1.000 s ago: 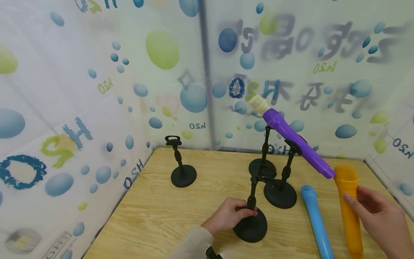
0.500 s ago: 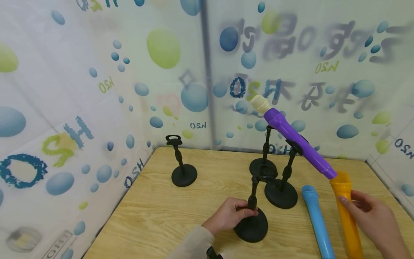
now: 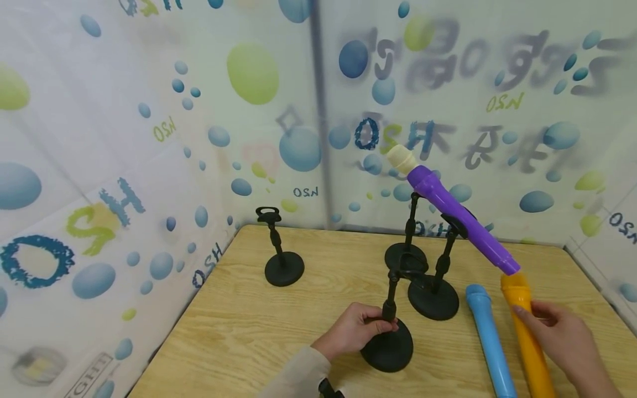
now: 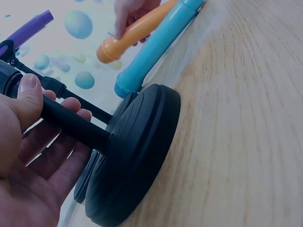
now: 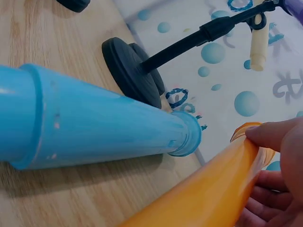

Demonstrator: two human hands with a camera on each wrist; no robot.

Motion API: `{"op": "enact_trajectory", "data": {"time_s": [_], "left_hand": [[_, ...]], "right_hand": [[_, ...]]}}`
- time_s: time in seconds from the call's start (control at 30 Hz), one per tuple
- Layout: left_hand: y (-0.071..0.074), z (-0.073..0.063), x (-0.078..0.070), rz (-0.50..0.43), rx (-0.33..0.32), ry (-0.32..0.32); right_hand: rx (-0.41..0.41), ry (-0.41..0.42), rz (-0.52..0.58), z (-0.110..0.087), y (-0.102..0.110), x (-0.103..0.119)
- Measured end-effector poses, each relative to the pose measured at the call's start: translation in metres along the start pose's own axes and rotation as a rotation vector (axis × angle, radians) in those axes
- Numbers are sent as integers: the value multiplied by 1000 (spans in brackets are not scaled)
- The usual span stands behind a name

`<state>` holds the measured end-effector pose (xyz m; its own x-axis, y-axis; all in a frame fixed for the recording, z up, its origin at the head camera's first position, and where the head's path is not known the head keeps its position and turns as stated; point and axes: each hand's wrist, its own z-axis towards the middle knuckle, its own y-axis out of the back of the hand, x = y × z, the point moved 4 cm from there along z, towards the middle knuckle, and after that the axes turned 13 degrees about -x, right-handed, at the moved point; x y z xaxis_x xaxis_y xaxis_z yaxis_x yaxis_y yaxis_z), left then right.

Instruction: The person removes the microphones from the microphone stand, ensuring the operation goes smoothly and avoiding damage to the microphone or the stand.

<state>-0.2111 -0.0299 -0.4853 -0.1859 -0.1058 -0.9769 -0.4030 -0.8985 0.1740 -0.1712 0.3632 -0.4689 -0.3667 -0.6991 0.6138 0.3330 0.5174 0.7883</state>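
Note:
My left hand (image 3: pixel 354 330) grips the post of the nearest black microphone stand (image 3: pixel 395 351) just above its round base. In the left wrist view, thumb and fingers lie around that post (image 4: pixel 75 125). An orange microphone (image 3: pixel 530 345) is held in my right hand (image 3: pixel 569 340), pinched near its upper end, tilted above the table. A light blue microphone (image 3: pixel 490 340) lies on the table just left of it. Behind the nearest stand, a purple microphone (image 3: pixel 460 215) sits slanted in the clip of another black stand (image 3: pixel 434 298), its lower end close to the orange one's head.
Further back is another black stand (image 3: pixel 402 255), with a cream microphone (image 3: pixel 401 159) showing above it, partly hidden by the purple one. A separate stand with a bare clip (image 3: pixel 283 269) is at the far left of the wooden table (image 3: pixel 239 331). Printed sheets (image 3: pixel 174 166) enclose the table.
My right hand has brought the orange microphone left and slightly downward, closer to the blue one. The left hand keeps its hold on the nearest stand, which has not visibly moved.

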Motion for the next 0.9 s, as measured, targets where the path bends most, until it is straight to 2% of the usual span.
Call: {"op": "enact_trajectory", "data": {"time_s": [0.13, 0.23, 0.5, 0.7, 0.9], "left_hand": [[-1, 0, 1, -16, -5, 16], [-1, -1, 1, -29, -12, 32], [0, 0, 0, -17, -3, 11], [0, 1, 1, -12, -3, -7], [0, 0, 1, -19, -1, 8]], "right_hand": [[24, -39, -6, 4, -7, -7], [74, -61, -15, 6, -13, -13], [195, -1, -43, 13, -23, -19], [217, 9, -64, 14, -29, -19], [234, 25, -81, 14, -31, -18]]}}
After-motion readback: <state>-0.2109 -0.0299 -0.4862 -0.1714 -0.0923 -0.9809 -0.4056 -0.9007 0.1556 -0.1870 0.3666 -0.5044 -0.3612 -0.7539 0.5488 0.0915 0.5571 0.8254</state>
